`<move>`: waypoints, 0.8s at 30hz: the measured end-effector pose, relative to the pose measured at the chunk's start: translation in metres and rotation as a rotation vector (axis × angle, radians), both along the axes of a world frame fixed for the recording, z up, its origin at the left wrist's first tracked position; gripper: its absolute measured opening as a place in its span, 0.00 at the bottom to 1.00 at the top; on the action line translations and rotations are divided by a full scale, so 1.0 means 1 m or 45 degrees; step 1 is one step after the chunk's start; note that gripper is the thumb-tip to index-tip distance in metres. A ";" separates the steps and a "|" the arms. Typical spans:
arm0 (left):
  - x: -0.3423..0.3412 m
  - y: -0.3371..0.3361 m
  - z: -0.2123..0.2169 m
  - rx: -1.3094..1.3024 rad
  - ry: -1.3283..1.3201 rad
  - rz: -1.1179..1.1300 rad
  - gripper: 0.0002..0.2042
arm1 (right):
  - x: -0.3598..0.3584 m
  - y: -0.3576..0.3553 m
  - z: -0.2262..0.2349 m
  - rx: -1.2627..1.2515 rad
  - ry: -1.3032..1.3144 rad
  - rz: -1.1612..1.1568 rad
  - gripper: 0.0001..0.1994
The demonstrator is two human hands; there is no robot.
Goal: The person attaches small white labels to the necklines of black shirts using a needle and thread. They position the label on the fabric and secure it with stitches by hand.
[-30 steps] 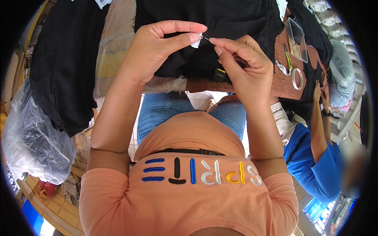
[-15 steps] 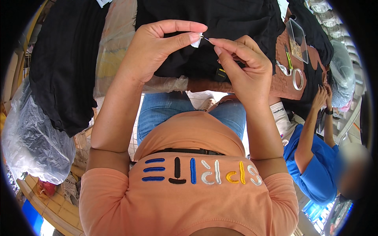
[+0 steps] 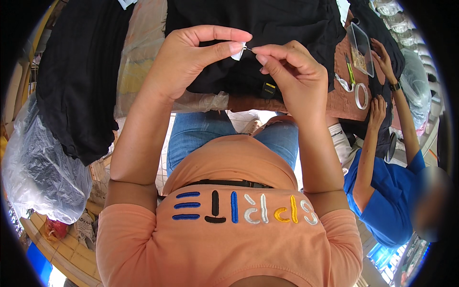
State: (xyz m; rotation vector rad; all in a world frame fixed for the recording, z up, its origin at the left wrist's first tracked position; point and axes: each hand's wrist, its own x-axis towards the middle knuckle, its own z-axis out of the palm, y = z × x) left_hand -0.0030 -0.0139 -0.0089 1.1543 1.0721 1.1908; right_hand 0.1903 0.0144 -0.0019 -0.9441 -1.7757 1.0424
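Above the black cloth [image 3: 258, 16], my left hand [image 3: 191, 55] pinches a small white paper tag [image 3: 237, 52] between thumb and forefinger. Close to its right, my right hand [image 3: 296, 67] grips one end of a thin metal pin [image 3: 248, 49] between its fingertips. The pin's other end meets the tag's edge; whether it passes through cannot be seen. Below the hands, a small black and yellow label [image 3: 269, 88] lies at the near edge of the cloth.
On brown cloth [image 3: 344, 103] at right are a clear plastic box [image 3: 358, 45] of small golden pieces, a green cutter [image 3: 350, 71] and a tape roll [image 3: 361, 96]. A co-worker in a blue shirt [image 3: 377, 201] reaches in there. Black fabric [image 3: 81, 71] is piled at left.
My hands stay nearly in place, the right shifting slightly with the pin. The co-worker's hands have moved apart, one reaching forward beside the plastic box.
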 end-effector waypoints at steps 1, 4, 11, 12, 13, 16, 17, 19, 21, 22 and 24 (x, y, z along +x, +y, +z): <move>0.000 0.000 0.001 -0.005 -0.013 -0.020 0.11 | 0.000 0.001 -0.001 -0.061 0.053 0.024 0.08; 0.000 0.001 0.001 -0.012 -0.029 -0.047 0.11 | -0.002 0.004 -0.007 -0.125 0.138 0.031 0.06; 0.004 0.004 0.003 0.075 0.246 0.113 0.11 | -0.016 0.002 -0.002 -0.012 -0.016 -0.080 0.05; 0.006 0.005 0.003 0.091 0.289 0.144 0.11 | -0.018 0.003 -0.003 0.134 -0.073 -0.102 0.05; 0.007 0.006 0.003 0.106 0.330 0.173 0.11 | -0.020 0.005 -0.004 0.279 -0.131 -0.127 0.05; 0.012 0.006 0.006 0.167 0.397 0.251 0.11 | -0.026 0.010 -0.003 0.587 -0.307 -0.162 0.04; 0.012 0.007 0.007 0.179 0.430 0.261 0.11 | -0.026 0.013 -0.002 0.658 -0.348 -0.156 0.04; 0.012 0.008 0.009 0.200 0.496 0.284 0.11 | -0.027 0.019 0.001 0.799 -0.428 -0.143 0.03; 0.009 0.009 0.010 0.163 0.490 0.258 0.11 | -0.028 0.022 0.007 0.981 -0.424 -0.186 0.04; 0.008 0.011 0.010 0.145 0.488 0.245 0.11 | -0.028 0.024 0.014 1.073 -0.420 -0.208 0.04; 0.002 0.013 0.005 0.146 0.440 0.246 0.11 | -0.033 0.021 0.044 0.801 -0.141 -0.055 0.03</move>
